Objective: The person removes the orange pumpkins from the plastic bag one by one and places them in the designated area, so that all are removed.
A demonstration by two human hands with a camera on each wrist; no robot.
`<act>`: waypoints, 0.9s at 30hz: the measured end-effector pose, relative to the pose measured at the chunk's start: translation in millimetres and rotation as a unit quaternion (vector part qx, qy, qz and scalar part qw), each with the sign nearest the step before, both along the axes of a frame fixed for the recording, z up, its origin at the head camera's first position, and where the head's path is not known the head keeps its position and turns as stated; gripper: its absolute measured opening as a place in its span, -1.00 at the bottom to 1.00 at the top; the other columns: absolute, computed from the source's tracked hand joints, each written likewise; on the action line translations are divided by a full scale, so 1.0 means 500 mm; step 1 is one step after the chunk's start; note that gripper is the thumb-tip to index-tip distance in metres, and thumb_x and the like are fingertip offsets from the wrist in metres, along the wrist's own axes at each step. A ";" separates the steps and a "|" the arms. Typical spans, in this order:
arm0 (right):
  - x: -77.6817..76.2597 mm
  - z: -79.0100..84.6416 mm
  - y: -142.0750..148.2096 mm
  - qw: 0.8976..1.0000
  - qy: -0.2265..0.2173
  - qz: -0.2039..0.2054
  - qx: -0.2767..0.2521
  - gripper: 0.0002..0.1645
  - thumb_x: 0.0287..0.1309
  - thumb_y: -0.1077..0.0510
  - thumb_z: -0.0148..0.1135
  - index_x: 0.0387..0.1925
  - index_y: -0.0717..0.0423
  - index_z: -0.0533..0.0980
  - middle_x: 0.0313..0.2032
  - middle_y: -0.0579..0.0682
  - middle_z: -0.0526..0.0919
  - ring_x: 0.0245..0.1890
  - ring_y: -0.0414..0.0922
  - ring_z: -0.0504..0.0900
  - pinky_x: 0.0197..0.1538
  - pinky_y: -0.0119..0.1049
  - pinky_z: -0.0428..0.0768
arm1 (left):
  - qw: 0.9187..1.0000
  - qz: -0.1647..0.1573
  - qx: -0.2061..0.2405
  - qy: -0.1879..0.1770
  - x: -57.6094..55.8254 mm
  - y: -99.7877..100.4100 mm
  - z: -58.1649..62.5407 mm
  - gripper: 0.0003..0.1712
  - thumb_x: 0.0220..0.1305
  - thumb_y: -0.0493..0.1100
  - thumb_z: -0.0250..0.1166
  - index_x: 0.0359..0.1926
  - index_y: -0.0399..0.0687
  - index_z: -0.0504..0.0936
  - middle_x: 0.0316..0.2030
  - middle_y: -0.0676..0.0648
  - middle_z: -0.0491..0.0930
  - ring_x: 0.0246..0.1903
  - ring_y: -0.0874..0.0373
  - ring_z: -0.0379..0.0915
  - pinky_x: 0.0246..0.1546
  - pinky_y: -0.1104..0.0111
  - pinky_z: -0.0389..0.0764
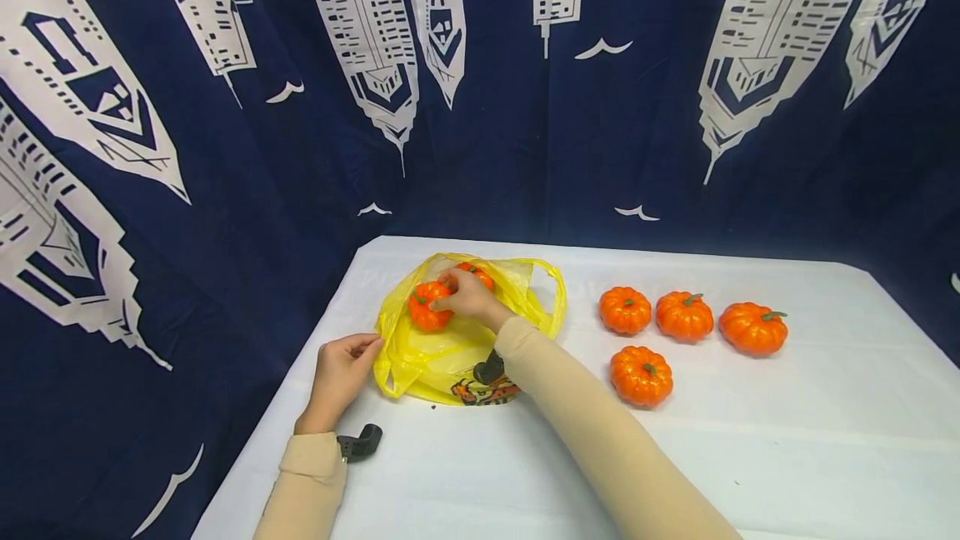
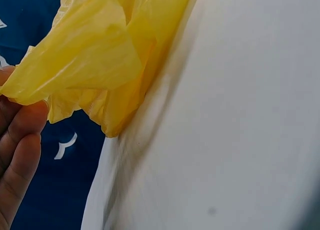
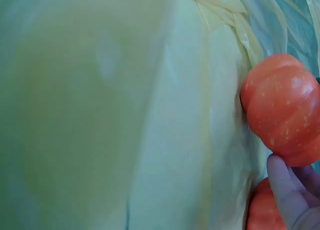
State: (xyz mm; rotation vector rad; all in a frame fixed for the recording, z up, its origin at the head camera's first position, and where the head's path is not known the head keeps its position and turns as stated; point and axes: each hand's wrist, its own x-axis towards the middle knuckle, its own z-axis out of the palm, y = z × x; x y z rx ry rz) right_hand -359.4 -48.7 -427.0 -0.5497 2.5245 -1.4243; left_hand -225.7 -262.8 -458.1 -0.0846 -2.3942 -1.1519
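A yellow plastic bag (image 1: pixel 442 365) lies with its mouth spread wide, and my left hand (image 1: pixel 341 377) pinches its left edge. In the left wrist view the thin plastic (image 2: pixel 95 54) is drawn out between thumb and fingertips. Inside the bag, my right hand (image 1: pixel 474 298) holds a small orange pumpkin (image 1: pixel 429 317) at its right side, thumb and fingers at its edge. The right wrist view has the thumb (image 3: pixel 285 185) against this pumpkin's (image 3: pixel 282 107) lower side. A second pumpkin (image 1: pixel 480 275) sits behind the hand in the bag, partly hidden.
Right of the bag, three orange pumpkins stand in a row: the left one (image 1: pixel 625 311), the middle one (image 1: pixel 684 317) and the right one (image 1: pixel 753 329). Another pumpkin (image 1: pixel 641 377) is nearer the front. The white table (image 1: pixel 825 432) meets a dark blue patterned curtain (image 1: pixel 510 173).
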 end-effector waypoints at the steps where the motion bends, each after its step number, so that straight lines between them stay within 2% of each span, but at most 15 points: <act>1: -0.001 -0.002 0.002 1.000 -0.002 0.001 -0.004 -0.41 0.05 0.16 0.51 0.09 0.18 0.47 -0.05 0.13 0.59 -0.11 -0.03 0.51 -0.03 -0.28 0.55 | 1.000 -0.001 -0.001 0.001 0.000 0.000 0.000 -0.88 0.23 -0.29 0.41 -0.25 -0.29 0.79 -0.48 -0.15 0.75 -0.56 0.31 0.51 -0.52 0.53 0.53; 5: -0.002 -0.009 0.010 0.999 -0.026 0.007 -0.029 -0.42 0.02 0.19 0.52 0.08 0.18 0.49 -0.08 0.12 0.59 -0.13 -0.07 0.51 -0.15 -0.36 0.54 | 1.000 -0.003 -0.002 0.004 0.001 0.000 0.000 -0.88 0.24 -0.29 0.40 -0.26 -0.29 0.79 -0.50 -0.13 0.74 -0.58 0.32 0.48 -0.54 0.53 0.52; 11: 0.004 -0.009 0.021 0.996 -0.071 0.016 -0.060 -0.45 0.07 0.22 0.48 0.10 0.14 0.49 -0.01 0.14 0.56 -0.11 -0.06 0.53 -0.19 -0.32 0.62 | 1.000 -0.001 0.004 -0.006 0.001 0.000 0.003 -0.88 0.25 -0.29 0.39 -0.25 -0.29 0.79 -0.50 -0.15 0.74 -0.58 0.32 0.47 -0.54 0.54 0.49; 20: 0.012 -0.012 0.044 0.992 -0.109 0.017 -0.065 -0.46 0.14 0.19 0.41 0.16 0.15 0.48 0.18 0.17 0.49 -0.05 -0.05 0.54 -0.12 -0.33 0.62 | 1.000 -0.005 0.003 -0.013 -0.001 0.004 0.003 -0.88 0.24 -0.30 0.40 -0.25 -0.29 0.79 -0.48 -0.16 0.74 -0.57 0.32 0.47 -0.52 0.53 0.51; 27: 0.017 -0.010 0.051 0.985 -0.152 0.026 -0.079 -0.51 0.17 0.27 0.29 0.15 0.21 0.44 0.18 0.19 0.47 -0.03 -0.06 0.57 -0.01 -0.27 0.65 | 1.000 -0.001 -0.004 -0.003 -0.002 0.001 0.000 -0.88 0.23 -0.29 0.41 -0.26 -0.28 0.80 -0.49 -0.13 0.75 -0.57 0.32 0.50 -0.52 0.53 0.53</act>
